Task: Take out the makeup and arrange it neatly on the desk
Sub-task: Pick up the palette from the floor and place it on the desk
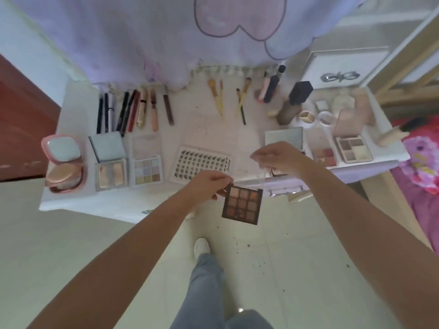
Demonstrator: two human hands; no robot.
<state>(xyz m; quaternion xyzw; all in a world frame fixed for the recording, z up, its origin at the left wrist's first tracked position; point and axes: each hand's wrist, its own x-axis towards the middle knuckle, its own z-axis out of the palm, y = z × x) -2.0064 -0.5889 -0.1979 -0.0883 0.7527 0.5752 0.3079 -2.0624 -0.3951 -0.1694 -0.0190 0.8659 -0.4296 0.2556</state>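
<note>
A dark brown eyeshadow palette (pixel 242 204) with nine brownish pans hangs just off the desk's front edge. My left hand (pixel 209 184) pinches its upper left corner. My right hand (pixel 279 157) is closed on the palette's clear lid (pixel 257 180), held up over the desk edge. On the white desk (pixel 95 203) lie open palettes (pixel 111 172) (pixel 147 170), a pink compact (pixel 64 163), a white lash tray (pixel 200 163), a row of dark pencils and tubes (pixel 133 110) and several brushes (pixel 221 96).
At the right stand jars, bottles, a black-capped bottle (pixel 299 93), two more palettes (pixel 354 148) (pixel 324 156) and a white box (pixel 342 67). A lilac cloth (pixel 166 32) hangs behind the desk. My leg and shoe (pixel 202 248) stand on the tiled floor. Pink bedding (pixel 422 162) lies far right.
</note>
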